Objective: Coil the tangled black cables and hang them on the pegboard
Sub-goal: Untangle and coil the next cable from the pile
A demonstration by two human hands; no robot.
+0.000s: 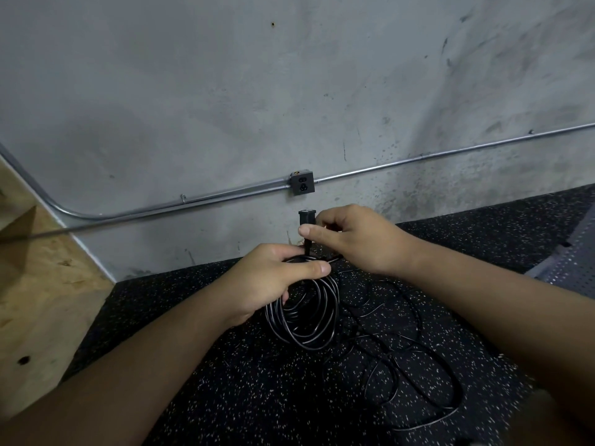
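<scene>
- Left hand [273, 278] grips the cable coil's [306, 320] top, thumb across the loops.
- Just beside it, the right hand [354, 239] pinches the connector end [306, 217] upright.
- Loosening the left grip while tucking that end could spill the loops.
- Below the right hand, loose cables [402, 349] on the floor [225, 397] might snag.

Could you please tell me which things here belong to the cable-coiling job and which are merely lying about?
Job: coiled black cable in left hand; its black rectangular plug pinched by right hand; loose black cable on speckled rubber floor; grey perforated panel.
Lying about: grey wall socket box; silver metal conduit; plywood board.
</scene>
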